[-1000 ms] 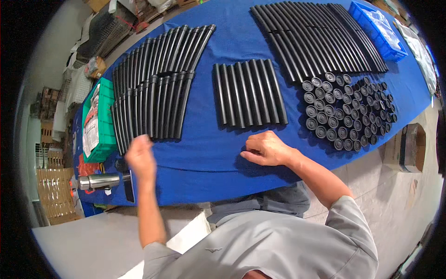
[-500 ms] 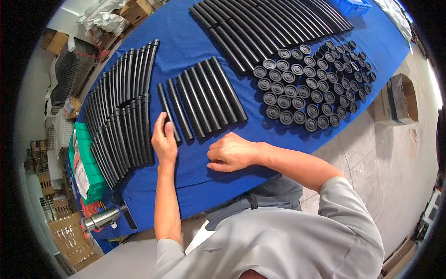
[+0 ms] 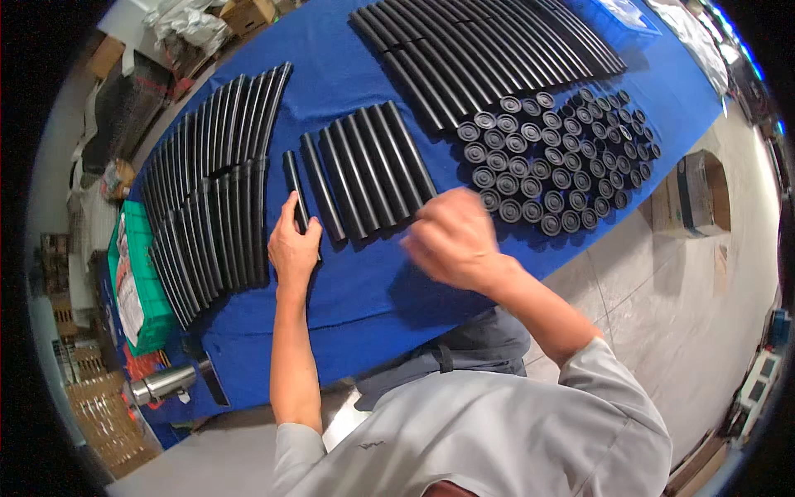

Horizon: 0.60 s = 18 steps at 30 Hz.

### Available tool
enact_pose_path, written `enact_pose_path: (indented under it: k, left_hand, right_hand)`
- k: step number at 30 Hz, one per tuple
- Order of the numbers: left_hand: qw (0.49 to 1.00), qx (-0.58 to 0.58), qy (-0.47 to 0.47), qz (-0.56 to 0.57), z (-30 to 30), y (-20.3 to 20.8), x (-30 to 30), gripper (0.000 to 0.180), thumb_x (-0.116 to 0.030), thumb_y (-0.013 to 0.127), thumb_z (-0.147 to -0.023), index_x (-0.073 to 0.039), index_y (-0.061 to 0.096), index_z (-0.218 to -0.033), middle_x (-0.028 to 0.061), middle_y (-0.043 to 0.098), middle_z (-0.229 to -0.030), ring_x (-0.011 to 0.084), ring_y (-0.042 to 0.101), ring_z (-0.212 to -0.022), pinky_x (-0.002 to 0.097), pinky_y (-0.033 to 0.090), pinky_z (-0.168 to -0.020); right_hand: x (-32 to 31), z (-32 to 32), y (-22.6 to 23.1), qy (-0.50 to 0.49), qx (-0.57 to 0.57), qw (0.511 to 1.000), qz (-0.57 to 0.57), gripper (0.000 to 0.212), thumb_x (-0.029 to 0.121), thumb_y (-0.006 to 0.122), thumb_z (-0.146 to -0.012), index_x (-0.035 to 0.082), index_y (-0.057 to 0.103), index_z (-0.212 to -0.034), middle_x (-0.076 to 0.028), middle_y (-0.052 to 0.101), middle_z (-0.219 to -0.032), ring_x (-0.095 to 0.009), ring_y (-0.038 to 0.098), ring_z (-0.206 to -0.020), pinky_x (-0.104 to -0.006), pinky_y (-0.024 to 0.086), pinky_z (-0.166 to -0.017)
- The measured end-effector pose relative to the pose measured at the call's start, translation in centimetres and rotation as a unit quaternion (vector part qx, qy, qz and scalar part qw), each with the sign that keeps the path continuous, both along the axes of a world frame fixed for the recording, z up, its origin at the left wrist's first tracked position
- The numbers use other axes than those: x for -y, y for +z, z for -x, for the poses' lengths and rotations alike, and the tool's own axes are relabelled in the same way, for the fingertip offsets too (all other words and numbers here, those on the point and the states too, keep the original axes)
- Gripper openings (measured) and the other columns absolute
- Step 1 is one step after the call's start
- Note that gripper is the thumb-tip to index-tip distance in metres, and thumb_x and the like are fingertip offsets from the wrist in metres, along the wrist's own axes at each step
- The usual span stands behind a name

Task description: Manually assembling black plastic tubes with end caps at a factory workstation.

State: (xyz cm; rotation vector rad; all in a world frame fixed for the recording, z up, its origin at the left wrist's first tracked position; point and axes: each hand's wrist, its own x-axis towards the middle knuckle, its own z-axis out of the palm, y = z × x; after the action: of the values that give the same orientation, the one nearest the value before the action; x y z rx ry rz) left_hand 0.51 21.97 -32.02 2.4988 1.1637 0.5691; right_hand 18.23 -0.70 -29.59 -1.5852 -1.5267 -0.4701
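Observation:
My left hand (image 3: 292, 248) is closed around the lower end of a short black tube (image 3: 295, 189), thumb on one side and fingers on the other. The tube lies on the blue cloth, a little apart from a row of similar black tubes (image 3: 364, 170). My right hand (image 3: 454, 236) hovers just below the right end of that row, smeared by motion. Its fingers look curled, but whether anything is in them cannot be seen. Close by on its right sits a large cluster of round black caps (image 3: 530, 178) with ringed tops.
Long black tubes with collared ends (image 3: 215, 190) lie in two rows on the left. More black tubes (image 3: 489, 50) cover the far side. A green crate (image 3: 149, 311) and a metal cylinder (image 3: 170, 385) stand at the left edge, a blue bin (image 3: 625, 21) at the far right.
My right hand has moved up and to the right, towards the caps. My left hand's thumb and fingers have come around the tube's lower end. The whole view has shifted slightly.

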Motion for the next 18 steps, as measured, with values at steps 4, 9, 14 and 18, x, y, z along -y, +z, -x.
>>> enact_pose_path:
  k: [4, 9, 14, 18]
  left_hand:
    - [0.999, 0.008, 0.003, 0.034, 3.6, 0.5, 4.5, 0.055, -0.014, 0.069, -0.080, -0.007, 0.060, -0.134, 0.0172, 0.070, -0.096, 0.0323, 0.067, -0.076, 0.0431, 0.052, -0.073]
    - [0.998, 0.040, -0.034, -0.019, 7.3, -0.4, 7.1, 0.056, -0.015, 0.071, -0.081, -0.007, 0.060, -0.135, 0.0061, 0.052, -0.066, 0.0196, 0.051, -0.058, 0.0350, 0.042, -0.060]
    - [0.998, 0.047, -0.039, 0.011, 7.0, -0.4, 7.5, 0.059, -0.014, 0.072, -0.077, -0.005, 0.060, -0.134, 0.0044, 0.061, -0.074, 0.0190, 0.055, -0.064, 0.0345, 0.040, -0.068]
    - [0.998, 0.049, -0.038, 0.008, 7.1, -0.3, 7.6, 0.060, -0.014, 0.072, -0.077, -0.005, 0.059, -0.135, 0.0029, 0.055, -0.069, 0.0187, 0.052, -0.061, 0.0347, 0.038, -0.066]
  right_hand:
    - [5.6, -2.2, 1.3, -0.222, 0.014, 0.957, 0.187, 0.050, 0.020, 0.082, -0.070, 0.007, 0.064, -0.115, -0.018, 0.050, -0.135, -0.038, 0.041, -0.133, -0.0553, 0.028, -0.114]
    - [7.0, -3.0, -0.4, -0.239, 0.046, 0.930, 0.277, 0.058, 0.023, 0.081, -0.075, 0.016, 0.062, -0.129, -0.019, 0.040, -0.148, -0.039, 0.032, -0.142, -0.0564, 0.022, -0.119]
    - [6.8, -3.4, -1.2, -0.246, 0.074, 0.920, 0.296, 0.054, 0.016, 0.071, -0.083, 0.020, 0.059, -0.135, -0.019, 0.037, -0.152, -0.040, 0.029, -0.145, -0.0565, 0.021, -0.120]
    - [6.7, -3.9, -1.6, -0.229, 0.094, 0.927, 0.281, 0.048, 0.004, 0.058, -0.087, 0.017, 0.059, -0.133, -0.020, 0.042, -0.149, -0.040, 0.034, -0.143, -0.0558, 0.022, -0.120]
